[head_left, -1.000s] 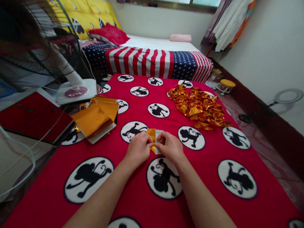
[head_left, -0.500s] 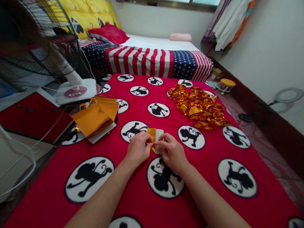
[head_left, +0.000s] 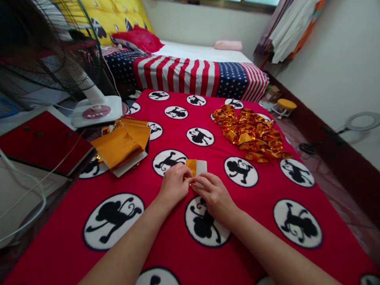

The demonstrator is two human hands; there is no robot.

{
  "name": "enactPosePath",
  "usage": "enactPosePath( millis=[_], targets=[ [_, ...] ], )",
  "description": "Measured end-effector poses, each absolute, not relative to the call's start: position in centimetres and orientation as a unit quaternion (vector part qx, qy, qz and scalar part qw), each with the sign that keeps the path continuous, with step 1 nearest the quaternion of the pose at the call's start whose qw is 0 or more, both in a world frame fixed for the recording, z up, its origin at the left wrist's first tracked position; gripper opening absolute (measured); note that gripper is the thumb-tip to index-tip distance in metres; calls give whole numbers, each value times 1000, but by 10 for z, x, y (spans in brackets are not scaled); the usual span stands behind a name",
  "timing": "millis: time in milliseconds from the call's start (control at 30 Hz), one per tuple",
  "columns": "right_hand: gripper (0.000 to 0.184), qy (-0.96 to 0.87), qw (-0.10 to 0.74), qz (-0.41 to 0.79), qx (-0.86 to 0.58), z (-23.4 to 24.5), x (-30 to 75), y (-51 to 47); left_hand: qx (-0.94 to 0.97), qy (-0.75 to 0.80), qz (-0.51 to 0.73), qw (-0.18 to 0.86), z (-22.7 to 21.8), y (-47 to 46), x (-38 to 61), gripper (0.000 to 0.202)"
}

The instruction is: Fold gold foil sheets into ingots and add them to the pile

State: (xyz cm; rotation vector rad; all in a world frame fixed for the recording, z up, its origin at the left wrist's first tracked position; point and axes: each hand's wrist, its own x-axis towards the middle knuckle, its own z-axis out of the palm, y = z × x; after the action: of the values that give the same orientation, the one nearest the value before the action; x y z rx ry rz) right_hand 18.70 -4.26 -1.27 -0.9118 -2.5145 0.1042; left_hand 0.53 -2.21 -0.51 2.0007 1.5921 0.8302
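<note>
A small sheet of gold foil paper [head_left: 191, 165], partly folded and showing a white area on its right, lies on the red cloth between my hands. My left hand [head_left: 177, 180] pinches its left, near edge with curled fingers. From the right, my right hand [head_left: 212, 192] reaches over the near part of the paper, its fingertips closed and meeting the left fingertips there. The fingers cover the near edge. To the left lies a stack of flat gold foil sheets [head_left: 118, 146]. Folded gold foil pieces [head_left: 251, 134] are heaped at the far right.
The red cloth [head_left: 231, 253] has round monkey prints. An electric fan [head_left: 97, 111] stands at the left beside a dark red panel [head_left: 38, 138] and white cables [head_left: 43, 202]. Beyond are a bed [head_left: 190, 75], a yellow stool [head_left: 286, 104] and a ring light [head_left: 362, 120].
My right hand has slid a little toward the near edge, now covering it and uncovering more of the white part. The whole view has shifted slightly. My left hand keeps its pinch.
</note>
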Motion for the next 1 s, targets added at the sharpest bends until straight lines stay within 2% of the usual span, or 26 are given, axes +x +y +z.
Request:
enactPosePath(
  millis=[300,633,1000],
  targets=[
    [33,-905,213,-16,-368,-10,182,-57,716,565,308,272,-6,-17,1,17],
    [29,-901,186,-63,-387,-3,174,-63,724,553,314,269,-11,-14,-2,27],
    [34,-911,166,-70,-370,-8,180,-67,739,571,264,242,-5,-17,0,20]
  ],
)
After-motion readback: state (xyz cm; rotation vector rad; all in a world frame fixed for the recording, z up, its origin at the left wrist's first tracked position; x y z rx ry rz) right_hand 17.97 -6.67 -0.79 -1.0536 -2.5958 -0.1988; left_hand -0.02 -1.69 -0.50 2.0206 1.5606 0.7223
